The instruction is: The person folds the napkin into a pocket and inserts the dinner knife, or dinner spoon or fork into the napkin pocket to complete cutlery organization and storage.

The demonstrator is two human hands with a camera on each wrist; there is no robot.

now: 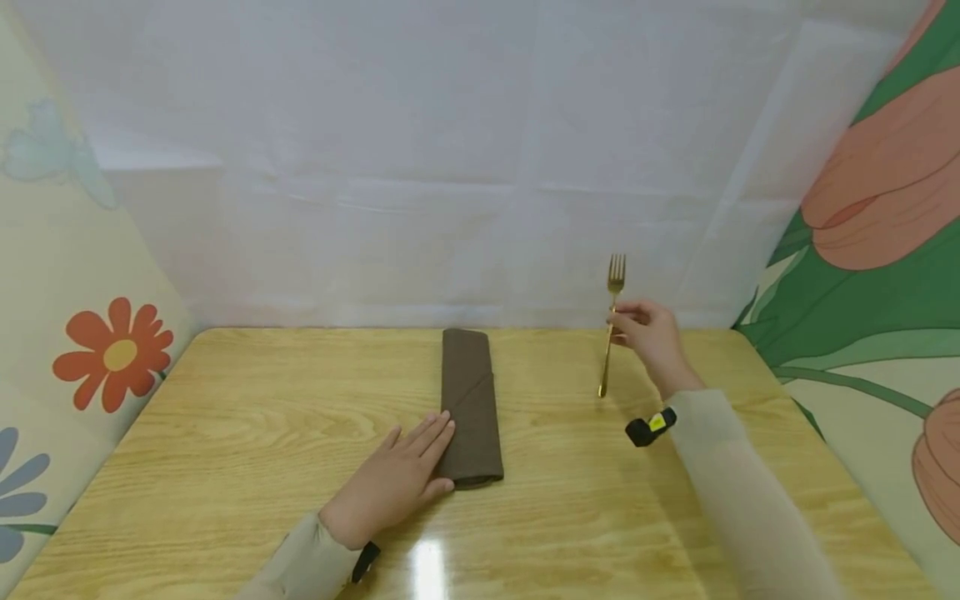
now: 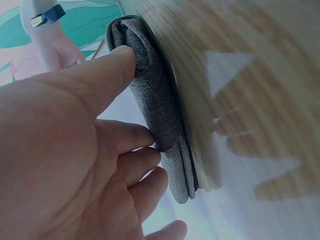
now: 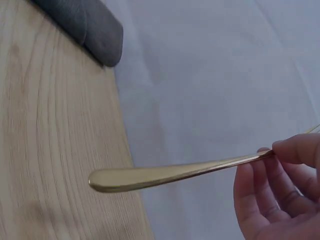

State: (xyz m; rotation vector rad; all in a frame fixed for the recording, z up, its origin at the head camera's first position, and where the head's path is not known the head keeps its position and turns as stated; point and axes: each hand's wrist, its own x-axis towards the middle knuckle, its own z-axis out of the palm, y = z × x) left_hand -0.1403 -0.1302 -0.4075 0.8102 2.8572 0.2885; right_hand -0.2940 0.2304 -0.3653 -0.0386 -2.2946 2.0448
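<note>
A dark brown folded cloth napkin lies lengthwise near the middle of the table, a diagonal fold line across its top. My left hand rests at its left side, fingers extended and fingertips touching the near half. In the left wrist view, the thumb lies against the napkin's rolled end. To the right of the napkin, my right hand pinches a gold fork between thumb and fingers, tines up, above the table. The fork's handle fills the middle of the right wrist view; its tines are mostly out of frame there.
The light wooden table ends at a white cloth backdrop. Flower-patterned panels stand on the left and right. Both wrists carry small black devices, such as the right one.
</note>
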